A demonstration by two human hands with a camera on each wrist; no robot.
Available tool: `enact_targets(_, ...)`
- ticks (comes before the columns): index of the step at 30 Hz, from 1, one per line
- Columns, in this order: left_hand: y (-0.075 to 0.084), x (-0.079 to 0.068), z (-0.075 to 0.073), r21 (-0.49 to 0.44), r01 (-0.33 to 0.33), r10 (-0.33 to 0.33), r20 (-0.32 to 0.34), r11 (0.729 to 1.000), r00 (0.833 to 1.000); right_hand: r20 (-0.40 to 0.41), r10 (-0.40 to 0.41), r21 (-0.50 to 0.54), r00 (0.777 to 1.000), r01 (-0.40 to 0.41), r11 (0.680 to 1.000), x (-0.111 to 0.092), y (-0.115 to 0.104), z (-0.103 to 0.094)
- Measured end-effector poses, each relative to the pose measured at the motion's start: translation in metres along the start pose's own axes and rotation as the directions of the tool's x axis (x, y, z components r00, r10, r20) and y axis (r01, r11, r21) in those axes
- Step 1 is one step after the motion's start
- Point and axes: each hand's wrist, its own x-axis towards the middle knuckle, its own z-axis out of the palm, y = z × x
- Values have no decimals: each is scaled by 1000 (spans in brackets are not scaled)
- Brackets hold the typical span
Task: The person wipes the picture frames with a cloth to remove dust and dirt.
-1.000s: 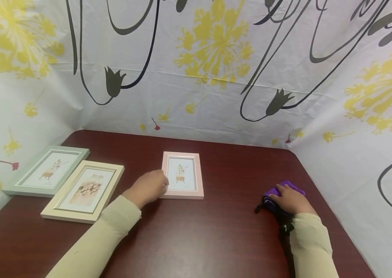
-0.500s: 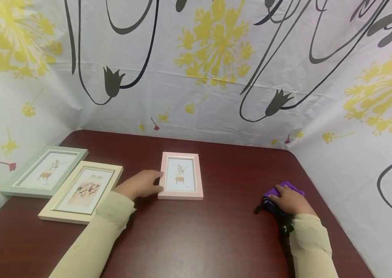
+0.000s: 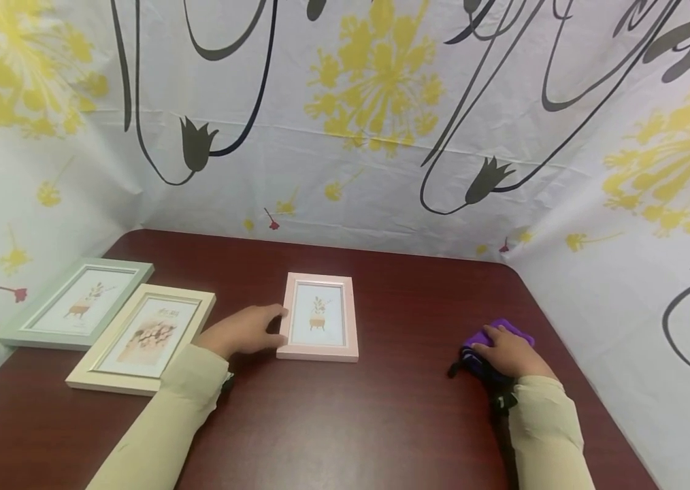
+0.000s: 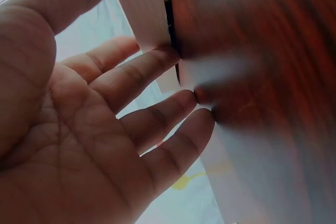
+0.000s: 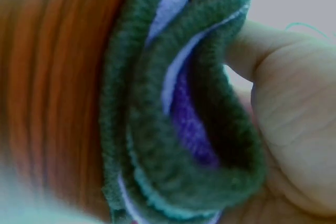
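A pink picture frame with a potted-plant print lies flat on the dark red-brown table. At its left edge is my left hand, thumb and fingers spread apart. Up close in the left wrist view, the thumb and a fingertip touch the side of the frame, while other fingertips reach to the tabletop. My right hand holds a folded purple cloth down on the table at the right. The right wrist view shows the cloth's dark-edged folds beside the thumb; the other fingers are hidden there.
A cream picture frame lies left of my left forearm, overlapping or touching a pale green frame farther left. Patterned white sheeting hangs along the table's back and both sides.
The pink frame has slid slightly toward me. My left hand has shifted a little left and its thumb and fingers have spread along the frame's edge. My right hand stays still.
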Motion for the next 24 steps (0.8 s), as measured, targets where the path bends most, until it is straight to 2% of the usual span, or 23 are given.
enact_targets(5, -1, -3, 1, -20, -7, 7, 5, 1000, 1000, -12, -8, 3, 1000, 8, 1000, 2, -3, 1)
enact_targets(9, -1, -5, 2, -23, -13, 13, 5, 1000, 1000, -72, -47, -14, 996, 47, 999, 2, -7, 2)
enact_targets(15, 2, -5, 3, -26, -4, 4, 0, 1000, 1000, -165, -130, -12, 978, 130, 991, 5, -14, 3)
enact_targets(24, 5, -6, 5, -16, -30, 30, -2, 999, 1000, -221, -212, 90, 952, 236, 967, 11, -32, 2)
